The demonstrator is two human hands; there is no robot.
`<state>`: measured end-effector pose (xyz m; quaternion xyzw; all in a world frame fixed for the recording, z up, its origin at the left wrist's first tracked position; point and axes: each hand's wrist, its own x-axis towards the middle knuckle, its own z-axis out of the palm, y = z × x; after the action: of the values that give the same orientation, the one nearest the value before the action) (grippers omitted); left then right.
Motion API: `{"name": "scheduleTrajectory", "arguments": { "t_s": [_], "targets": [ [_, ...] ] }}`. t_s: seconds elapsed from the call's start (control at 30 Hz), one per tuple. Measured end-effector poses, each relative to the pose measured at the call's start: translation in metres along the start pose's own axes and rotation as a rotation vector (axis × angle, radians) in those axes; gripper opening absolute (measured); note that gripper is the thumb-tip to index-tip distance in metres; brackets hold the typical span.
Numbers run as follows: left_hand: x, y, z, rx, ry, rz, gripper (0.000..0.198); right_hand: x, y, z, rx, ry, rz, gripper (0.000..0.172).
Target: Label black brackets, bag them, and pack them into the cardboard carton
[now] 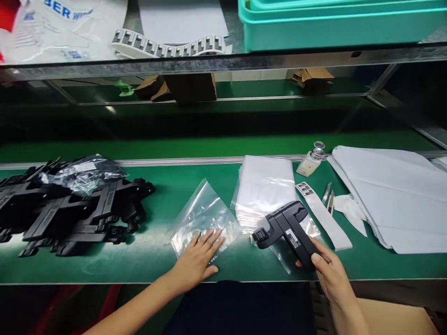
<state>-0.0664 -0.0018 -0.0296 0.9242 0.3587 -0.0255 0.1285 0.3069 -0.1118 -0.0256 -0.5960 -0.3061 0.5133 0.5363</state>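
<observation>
My left hand [197,260] lies with fingers spread on a clear plastic bag [202,209], which rests flat on the green bench. In my right hand [328,267] is a black plastic device [291,232] with a hooked arm and a small white label, gripped by its lower end. The device is tilted and held above a stack of clear plastic bags [267,181]. A strip of printed labels [324,216] lies just right of the device. Beside the strip are tweezers [330,200] and a crumpled white piece [349,211].
Several black plastic devices [73,209] are piled at the left, a crumpled clear bag [91,172] on top. A small bottle [310,160] and white sheets [398,200] stand and lie at the right. Overhead, a shelf edge [209,65] crosses the view, bearing a teal bin [331,32].
</observation>
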Motion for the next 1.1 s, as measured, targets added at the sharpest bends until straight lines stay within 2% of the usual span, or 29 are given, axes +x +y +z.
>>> {"name": "scheduleTrajectory", "arguments": {
  "t_s": [0.03, 0.1, 0.17, 0.27, 0.4, 0.5, 0.6, 0.7, 0.77, 0.8, 0.87, 0.97, 1.03, 1.1],
  "targets": [
    [0.007, -0.001, 0.006, -0.015, -0.034, -0.004, 0.062, 0.001, -0.001, 0.004, -0.009, -0.008, -0.006, 0.055],
    [0.026, -0.013, 0.007, -0.020, -0.031, -0.076, 0.064, 0.002, -0.003, 0.013, -0.018, -0.021, -0.026, 0.053],
    [0.047, -0.031, -0.002, 0.000, 0.048, -0.202, 0.059, 0.001, -0.006, 0.021, -0.020, -0.033, -0.048, 0.052],
    [0.066, -0.052, -0.015, 0.018, 0.152, -0.291, 0.054, -0.002, -0.008, 0.027, -0.033, -0.070, -0.066, 0.052],
    [0.059, -0.051, -0.019, 0.052, 0.239, -0.384, 0.032, -0.006, -0.010, 0.028, -0.049, -0.126, -0.038, 0.050],
    [0.048, -0.044, -0.023, 0.031, 0.230, -0.374, 0.029, -0.007, -0.017, 0.043, -0.066, -0.157, -0.020, 0.049],
    [0.043, -0.036, -0.034, -0.028, 0.232, -0.325, 0.028, -0.002, -0.027, 0.078, -0.097, -0.365, 0.028, 0.051],
    [0.037, -0.029, -0.047, -0.097, 0.219, -0.249, 0.027, 0.007, -0.033, 0.119, -0.084, -0.634, 0.178, 0.048],
    [0.029, -0.027, -0.053, -0.131, 0.215, -0.216, 0.027, 0.016, -0.030, 0.135, -0.085, -0.704, 0.287, 0.046],
    [0.023, -0.026, -0.055, -0.153, 0.209, -0.205, 0.028, 0.019, -0.027, 0.140, -0.091, -0.688, 0.319, 0.046],
    [0.013, -0.023, -0.056, -0.211, 0.178, -0.179, 0.028, 0.025, -0.020, 0.144, -0.098, -0.562, 0.314, 0.047],
    [0.007, -0.016, -0.056, -0.252, 0.161, -0.131, 0.027, 0.028, -0.011, 0.148, -0.110, -0.375, 0.189, 0.051],
    [0.009, -0.010, -0.056, -0.200, 0.206, -0.099, 0.027, 0.027, -0.009, 0.152, -0.129, -0.370, 0.115, 0.053],
    [0.013, -0.005, -0.059, -0.128, 0.258, -0.075, 0.027, 0.026, -0.008, 0.157, -0.133, -0.393, 0.127, 0.053]
  ]
}}
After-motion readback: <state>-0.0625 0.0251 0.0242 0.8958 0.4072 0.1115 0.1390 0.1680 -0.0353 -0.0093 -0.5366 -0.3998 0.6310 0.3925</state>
